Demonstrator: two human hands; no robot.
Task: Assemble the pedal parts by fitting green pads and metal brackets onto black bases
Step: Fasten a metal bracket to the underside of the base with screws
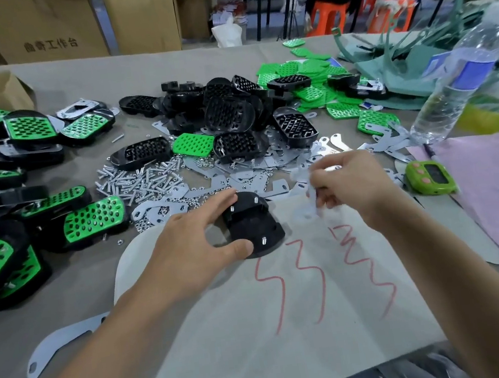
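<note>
On the red-marked sheet [247,347], my left hand [192,247] clamps the upturned black base [252,223]; right hand [345,182] pinches a blurred metal bracket [309,209] just beside. Misaligned holes could shove those screws [263,241] back out.

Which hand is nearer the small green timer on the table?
Right. The right hand, pinching a blurred metal bracket, is just left of the green timer; the left hand is farther left, holding the black base.

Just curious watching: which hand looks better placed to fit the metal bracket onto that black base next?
Probably the right hand: it pinches a bracket beside the base, which the left hand steadies.
</note>
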